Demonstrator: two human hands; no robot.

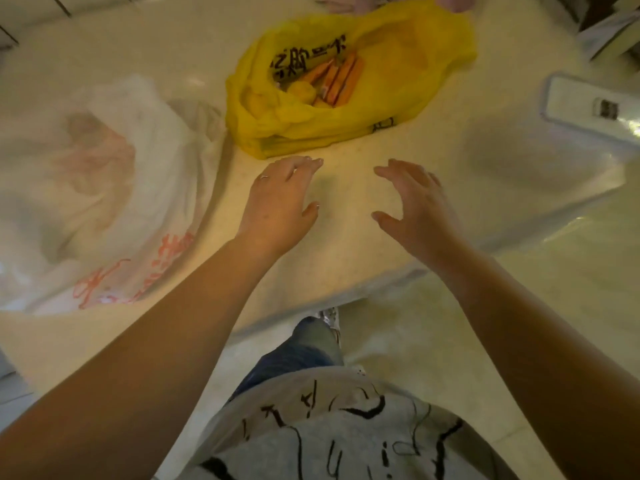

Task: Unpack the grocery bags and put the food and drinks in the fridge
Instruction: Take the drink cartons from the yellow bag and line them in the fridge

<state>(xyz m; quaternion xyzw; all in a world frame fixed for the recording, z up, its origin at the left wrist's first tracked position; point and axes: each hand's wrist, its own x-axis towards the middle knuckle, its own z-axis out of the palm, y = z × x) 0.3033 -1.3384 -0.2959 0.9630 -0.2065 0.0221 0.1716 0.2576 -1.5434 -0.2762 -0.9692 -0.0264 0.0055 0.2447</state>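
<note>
White bag: the white bag (97, 188) lies to the left of the yellow bag, touching it, on the pale table (346, 237). It looks full, with something pinkish inside, but you cannot tell what. It seems not yet unpacked.

Yellow bag: the yellow bag (346, 81) is your landmark, at the far middle of the table. Its mouth is open, and orange packets (341, 79) and a yellow item (301, 91) are inside. So food is left here too.

Left hand: your left hand (280, 202) hovers just in front of the yellow bag, fingers spread, holding nothing.

Right hand: your right hand (415, 209) hovers in front of the yellow bag and a little to its right, fingers spread and curved, also empty.

Container: a clear container with a lid (588, 102) stands well to the right of the yellow bag.

Fridge: not in view.

Progress: I judge you are near the start, or between two items. Both bags hold goods, and all of them must go to the fridge.
</note>
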